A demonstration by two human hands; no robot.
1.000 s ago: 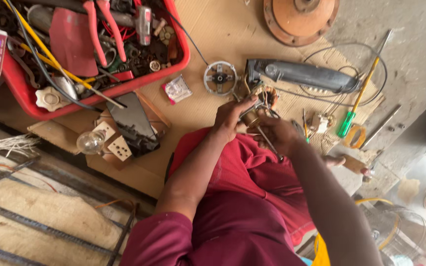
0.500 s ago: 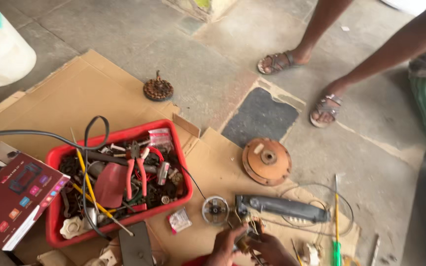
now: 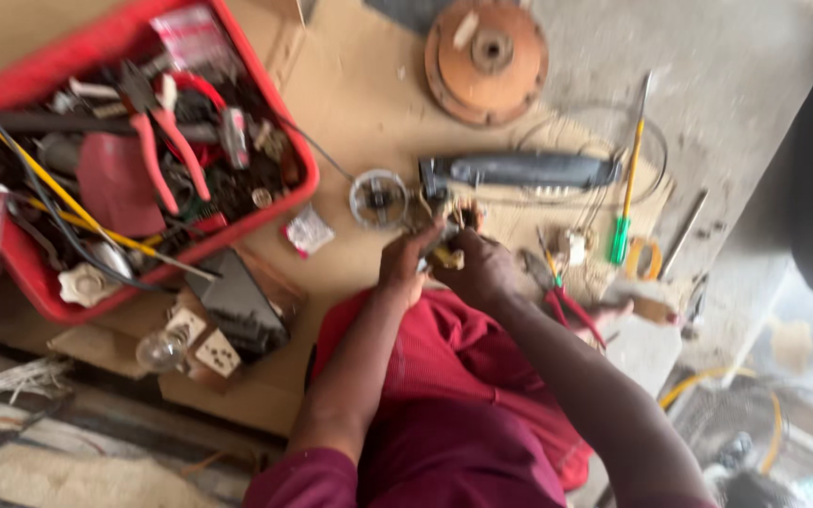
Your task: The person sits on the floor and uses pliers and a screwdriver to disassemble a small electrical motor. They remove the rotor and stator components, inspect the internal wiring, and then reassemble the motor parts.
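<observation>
Both hands meet over my lap above a sheet of cardboard [image 3: 369, 85]. My left hand [image 3: 405, 266] and my right hand [image 3: 480, 270] are closed together around a small metal electrical part [image 3: 446, 246] with wires. What exactly it is stays blurred. Just beyond the hands lie a small round metal disc [image 3: 378, 198] and a long dark grey housing [image 3: 519, 171]. My legs are covered in dark red cloth [image 3: 444, 395].
A red tray [image 3: 279, 202] at the left holds pliers, cables and scrap. A rusty round motor cover [image 3: 486, 56] lies at the top. A green-handled screwdriver [image 3: 628, 188] sits at the right. A bulb [image 3: 160, 350] and white sockets lie near a black box [image 3: 237, 301].
The view swung up toward the floor and other people's feet, then dropped back to my lap. My hands stay closed on the same small part.
</observation>
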